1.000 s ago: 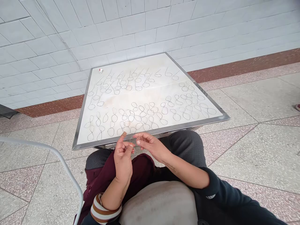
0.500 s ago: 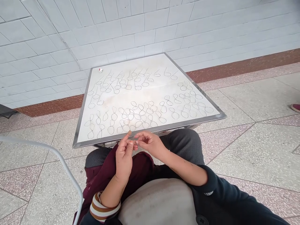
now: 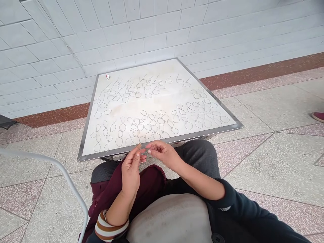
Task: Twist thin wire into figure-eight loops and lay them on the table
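At the far left, a pale curved bar (image 3: 57, 165) crossed the speckled floor. Next came a white table (image 3: 157, 103) with a grey metal rim, set against a tiled wall (image 3: 141, 28). A small white-and-red object (image 3: 108, 77) sat at the table's far left corner. Single loops with straight tails (image 3: 148, 95) lay across the far half; figure-eight loops (image 3: 188, 124) lay along the near edge and up the right side.

The seated person's left hand (image 3: 131, 168) was raised in front of the near rim, its thumb and forefinger tips a little apart, the other fingers curled behind. A thin wire (image 3: 143, 162) was between the two hands, barely visible. To its right, the right hand (image 3: 163, 153) reached in, thumb and forefinger close together. Whether either pinch was clamped on the wire could not be told. Farther right was a grey-trousered knee (image 3: 202, 157); at the right edge, a dark red shoe (image 3: 318, 116).
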`<state>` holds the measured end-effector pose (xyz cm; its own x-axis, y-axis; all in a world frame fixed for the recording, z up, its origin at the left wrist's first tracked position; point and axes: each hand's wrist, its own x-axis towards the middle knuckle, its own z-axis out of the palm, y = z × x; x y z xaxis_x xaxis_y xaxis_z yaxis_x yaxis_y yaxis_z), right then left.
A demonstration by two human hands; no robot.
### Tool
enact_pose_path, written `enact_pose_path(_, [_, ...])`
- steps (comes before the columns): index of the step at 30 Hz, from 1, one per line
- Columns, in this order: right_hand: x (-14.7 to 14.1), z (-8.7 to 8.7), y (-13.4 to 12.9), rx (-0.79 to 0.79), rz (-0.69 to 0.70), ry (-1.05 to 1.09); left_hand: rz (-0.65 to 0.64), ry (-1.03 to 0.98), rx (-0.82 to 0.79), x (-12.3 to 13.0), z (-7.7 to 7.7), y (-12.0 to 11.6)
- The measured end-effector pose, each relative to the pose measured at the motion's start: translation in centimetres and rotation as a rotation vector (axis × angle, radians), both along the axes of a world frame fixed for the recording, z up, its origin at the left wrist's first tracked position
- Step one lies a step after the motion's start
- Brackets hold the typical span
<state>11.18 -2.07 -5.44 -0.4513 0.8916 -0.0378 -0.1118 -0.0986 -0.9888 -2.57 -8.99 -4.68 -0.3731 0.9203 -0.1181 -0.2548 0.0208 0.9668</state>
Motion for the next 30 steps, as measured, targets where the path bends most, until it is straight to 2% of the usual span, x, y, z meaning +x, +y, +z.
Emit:
enact_pose_path(6, [0.0, -0.2, 0.1, -0.008, -0.007, -0.001, 0.048, -0.189, -0.079, -0.1, -0.3, 0.3])
enact_pose_path(13, [0.0, -0.2, 0.1, -0.041, 0.02, 0.029, 0.047, -0.225, -0.087, -0.1, 0.1, 0.2])
enact_pose_path(19, [0.0, -0.4, 0.2, -0.064, 0.029, 0.039, 0.055, -0.279, -0.127, -0.3, -0.3, 0.3])
enact_pose_path(25, [-0.1, -0.9, 0.2, -0.046, 0.015, 0.026, 0.068, -0.219, -0.169, -0.5, -0.7, 0.3])
enact_pose_path(30, [-0.3, -1.5, 0.2, -0.017, 0.019, 0.037, 0.011, -0.081, -0.15, -0.5, -0.5, 0.3])
